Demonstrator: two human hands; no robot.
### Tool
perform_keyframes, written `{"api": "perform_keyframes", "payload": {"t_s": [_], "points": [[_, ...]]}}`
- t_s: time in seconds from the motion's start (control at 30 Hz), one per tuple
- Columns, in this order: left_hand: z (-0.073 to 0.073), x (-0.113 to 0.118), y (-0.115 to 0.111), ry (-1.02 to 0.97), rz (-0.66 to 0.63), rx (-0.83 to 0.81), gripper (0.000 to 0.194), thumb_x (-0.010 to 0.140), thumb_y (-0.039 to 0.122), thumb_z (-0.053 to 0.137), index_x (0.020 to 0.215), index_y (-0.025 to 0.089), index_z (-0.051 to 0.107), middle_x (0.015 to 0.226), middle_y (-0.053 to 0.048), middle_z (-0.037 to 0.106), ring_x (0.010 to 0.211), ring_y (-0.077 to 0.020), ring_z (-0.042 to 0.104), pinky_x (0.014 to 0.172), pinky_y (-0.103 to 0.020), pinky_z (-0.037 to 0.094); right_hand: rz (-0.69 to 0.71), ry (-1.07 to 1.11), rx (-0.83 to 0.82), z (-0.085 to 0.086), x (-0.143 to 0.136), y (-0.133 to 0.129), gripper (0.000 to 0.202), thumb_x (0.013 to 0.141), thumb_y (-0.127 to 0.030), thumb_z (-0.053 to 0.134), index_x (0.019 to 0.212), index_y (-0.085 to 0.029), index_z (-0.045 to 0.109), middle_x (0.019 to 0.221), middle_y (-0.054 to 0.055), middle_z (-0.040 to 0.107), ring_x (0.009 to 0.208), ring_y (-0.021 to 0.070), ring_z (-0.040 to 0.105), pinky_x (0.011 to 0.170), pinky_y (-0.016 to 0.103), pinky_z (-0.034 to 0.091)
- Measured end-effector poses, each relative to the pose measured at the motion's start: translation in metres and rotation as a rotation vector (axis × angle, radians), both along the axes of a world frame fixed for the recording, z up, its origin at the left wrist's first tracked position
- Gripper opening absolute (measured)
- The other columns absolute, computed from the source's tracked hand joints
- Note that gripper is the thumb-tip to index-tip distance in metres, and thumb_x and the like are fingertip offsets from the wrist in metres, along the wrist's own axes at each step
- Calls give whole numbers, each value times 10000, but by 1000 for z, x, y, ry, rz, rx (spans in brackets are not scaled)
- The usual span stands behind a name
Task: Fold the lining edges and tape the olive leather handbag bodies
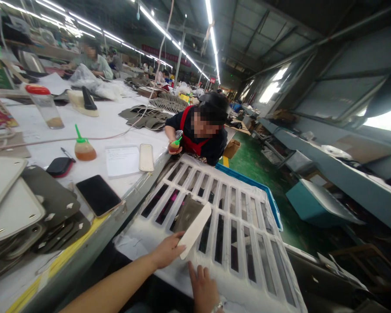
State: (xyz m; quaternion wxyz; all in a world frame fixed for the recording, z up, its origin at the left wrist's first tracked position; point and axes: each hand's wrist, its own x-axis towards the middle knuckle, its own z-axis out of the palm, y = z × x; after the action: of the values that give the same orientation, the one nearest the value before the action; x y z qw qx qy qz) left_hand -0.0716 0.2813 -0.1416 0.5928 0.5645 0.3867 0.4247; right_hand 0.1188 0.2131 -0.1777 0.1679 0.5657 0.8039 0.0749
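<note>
My left hand [169,250] grips the near end of a long, narrow cream panel [197,228], thumb on one side and fingers on the other. The panel is tilted over a white slatted rack [182,189]. A grey-brown piece [189,213] shows right beside the panel; whether the two are joined I cannot tell. Close to the panel's lower end, my right hand [204,287] lies over the rack's near edge with its fingers apart and nothing in them. A bracelet is on that wrist.
Across the rack leans a co-worker [198,130] whose hand holds a green-tipped bottle [175,145]. The white table [117,139] at left carries a phone [98,195], another green-tipped bottle [84,148], a notepad [122,161] and stacked panels [13,204]. A blue crate edge [273,208] borders the rack.
</note>
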Motion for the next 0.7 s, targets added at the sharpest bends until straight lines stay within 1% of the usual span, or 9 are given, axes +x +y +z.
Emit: {"api": "perform_keyframes", "payload": {"t_s": [0.13, 0.27, 0.37, 0.4, 0.47, 0.53, 0.6, 0.63, 0.7], "points": [[8, -4, 0, -265, 57, -170, 388, 810, 388, 516, 1067, 106, 589, 1016, -124, 631, 856, -208, 608, 781, -348, 491, -8, 20, -8, 0, 7, -4, 689, 725, 32, 391, 1338, -280, 360, 1112, 146, 547, 957, 318, 534, 624, 425, 522], [22, 1, 21, -483, 213, -255, 436, 854, 442, 421, 1096, 96, 529, 1048, -151, 609, 943, -203, 594, 826, -354, 487, 4, 31, -55, -1, 2, -8, 690, 720, 29, 389, 1351, -247, 343, 1129, 156, 541, 971, 329, 526, 646, 452, 511], [51, 10, 40, -556, 222, -233, 421, 851, 454, 424, 1057, 107, 544, 1008, -132, 622, 971, -195, 584, 871, -345, 466, -26, 25, -119, 6, -7, -9, 634, 756, 15, 369, 1334, -247, 375, 1117, 158, 549, 979, 325, 529, 660, 457, 498], [64, 13, 44, -555, 184, -216, 406, 837, 444, 459, 1031, 103, 562, 978, -128, 632, 959, -202, 588, 871, -348, 465, -43, 46, -146, 10, -8, -8, 655, 731, -3, 444, 1337, -240, 369, 1150, 162, 529, 1018, 336, 508, 705, 471, 487], [89, 20, 44, -532, 73, -184, 364, 789, 407, 556, 954, 88, 611, 926, -126, 649, 924, -223, 596, 869, -359, 460, -91, 172, -231, 20, -5, -3, 859, 590, -60, 639, 1367, -211, 305, 1221, 167, 473, 1108, 357, 441, 842, 493, 433], [110, 23, 34, -437, -25, -76, 299, 755, 360, 614, 894, 97, 648, 999, -121, 641, 970, -234, 576, 920, -349, 419, -223, 435, -349, 31, 7, 4, 1064, 483, -140, 732, 1400, -166, 193, 1238, 167, 451, 1113, 317, 447, 918, 448, 402], [119, 21, 21, -192, -66, 144, 245, 782, 345, 580, 883, 139, 666, 1190, -88, 564, 1085, -231, 513, 984, -320, 355, -379, 747, -416, 42, 26, 9, 1059, 544, -234, 720, 1406, -144, 111, 1227, 156, 460, 1041, 241, 515, 885, 381, 443], [119, 18, 14, -33, -69, 269, 241, 809, 349, 537, 883, 160, 667, 1279, -61, 498, 1148, -226, 464, 1013, -309, 320, -421, 860, -368, 48, 36, 10, 994, 605, -249, 681, 1402, -146, 96, 1243, 158, 448, 1029, 220, 528, 870, 368, 456], [114, 12, 2, 261, -75, 465, 300, 859, 366, 434, 833, 174, 662, 1373, -27, 392, 1227, -221, 384, 1057, -310, 258, -390, 920, -73, 65, 54, 9, 866, 699, -239, 602, 1394, -161, 92, 1323, 169, 370, 1131, 233, 468, 921, 405, 426]]}}
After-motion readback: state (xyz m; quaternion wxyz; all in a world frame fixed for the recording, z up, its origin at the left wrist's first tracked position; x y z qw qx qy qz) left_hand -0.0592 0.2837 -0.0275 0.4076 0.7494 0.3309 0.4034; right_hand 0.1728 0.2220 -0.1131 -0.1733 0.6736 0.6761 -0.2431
